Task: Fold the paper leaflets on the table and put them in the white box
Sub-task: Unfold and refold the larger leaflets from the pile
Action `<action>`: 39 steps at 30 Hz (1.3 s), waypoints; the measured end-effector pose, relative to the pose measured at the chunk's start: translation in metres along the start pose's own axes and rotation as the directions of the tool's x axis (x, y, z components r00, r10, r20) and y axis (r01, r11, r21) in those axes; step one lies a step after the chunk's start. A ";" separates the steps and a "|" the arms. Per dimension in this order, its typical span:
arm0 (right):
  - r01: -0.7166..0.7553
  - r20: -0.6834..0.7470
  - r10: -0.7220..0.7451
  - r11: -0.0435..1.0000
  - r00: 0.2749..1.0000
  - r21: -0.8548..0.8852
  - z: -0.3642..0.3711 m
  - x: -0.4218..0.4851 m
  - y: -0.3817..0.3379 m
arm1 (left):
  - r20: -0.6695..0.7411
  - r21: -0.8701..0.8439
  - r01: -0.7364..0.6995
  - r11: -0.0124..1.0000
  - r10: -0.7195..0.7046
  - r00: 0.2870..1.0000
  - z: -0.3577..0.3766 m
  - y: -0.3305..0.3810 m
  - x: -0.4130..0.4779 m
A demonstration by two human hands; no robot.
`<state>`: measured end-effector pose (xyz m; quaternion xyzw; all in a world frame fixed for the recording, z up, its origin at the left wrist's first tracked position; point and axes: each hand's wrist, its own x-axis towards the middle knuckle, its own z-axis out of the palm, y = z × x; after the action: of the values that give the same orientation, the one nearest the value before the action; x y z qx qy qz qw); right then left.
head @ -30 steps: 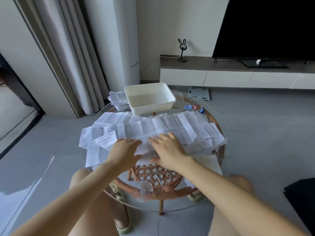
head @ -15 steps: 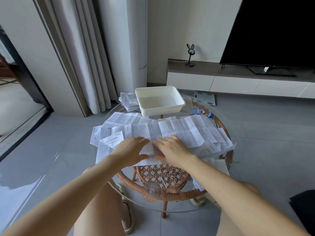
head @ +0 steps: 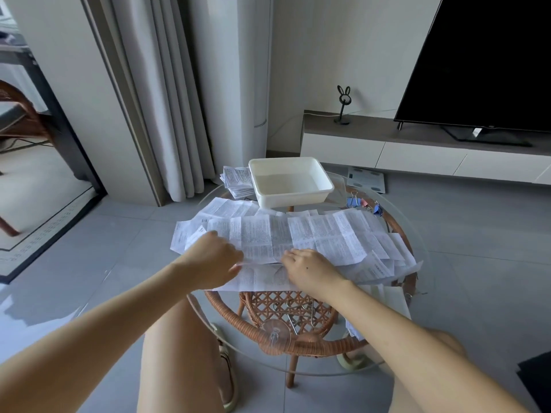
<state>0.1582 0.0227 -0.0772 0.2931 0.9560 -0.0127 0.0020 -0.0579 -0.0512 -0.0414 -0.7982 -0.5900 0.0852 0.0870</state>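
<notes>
While both bare arms reach in over the near rim of the round glass worktop (head: pixel 338 186), the left hand (head: pixel 213 257) and the right hand (head: pixel 310 268) sit close together at the near edge of a long leaflet (head: pixel 268 236) that lies crosswise on top of the pile. Each grip is closed on that edge, fingers curled and pinching the paper, which rises a little between the two hands. Under and around it, more unfolded leaflets (head: pixel 381 254) overlap across most of the glass, some hanging past the rim on the left and right. The white box (head: pixel 290 181) stands open-topped at the far side of the worktop, so the whole spread of paper lies between the hands and it. Just beside its left wall is a stack of folded leaflets (head: pixel 238 181); to its right lie a few binder clips (head: pixel 362 202). Below the glass shows the rattan frame (head: pixel 286 344). On the floor beyond lies a bathroom scale (head: pixel 365 180), and a television (head: pixel 483 61) stands on a low cabinet (head: pixel 417 147)
</notes>
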 end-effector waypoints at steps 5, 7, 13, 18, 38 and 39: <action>-0.019 -0.015 0.020 0.998 1.000 0.059 -0.004 -0.006 -0.003 | 0.054 -0.154 0.081 0.985 -0.073 0.996 -0.011 -0.035 -0.021; -0.071 0.018 0.069 0.995 0.997 0.076 -0.012 -0.006 -0.007 | 0.086 -0.224 0.164 0.961 -0.148 0.985 -0.015 -0.045 -0.022; -0.185 -0.013 0.186 0.981 0.982 0.050 -0.022 0.004 -0.028 | -0.097 -0.247 0.133 0.960 -0.162 0.982 -0.030 -0.037 -0.013; -0.213 -0.001 0.213 0.977 0.977 0.032 -0.011 0.006 -0.034 | 0.156 -0.105 0.137 0.985 -0.119 0.980 -0.025 -0.043 -0.019; 0.055 0.020 0.340 -0.209 0.940 0.976 -0.075 -0.083 -0.075 | 0.131 -0.990 0.116 -0.084 -0.207 0.970 -0.101 -0.023 -0.053; 0.031 0.056 0.376 -0.222 0.925 0.974 -0.070 -0.087 -0.072 | 0.180 -0.982 0.188 0.016 -0.222 0.958 -0.085 -0.011 -0.045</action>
<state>0.1901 -0.0841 -0.0044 0.3171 0.5316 -0.7036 -0.3490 -0.0611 -0.0946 0.0453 -0.5448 -0.5927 -0.3668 -0.4663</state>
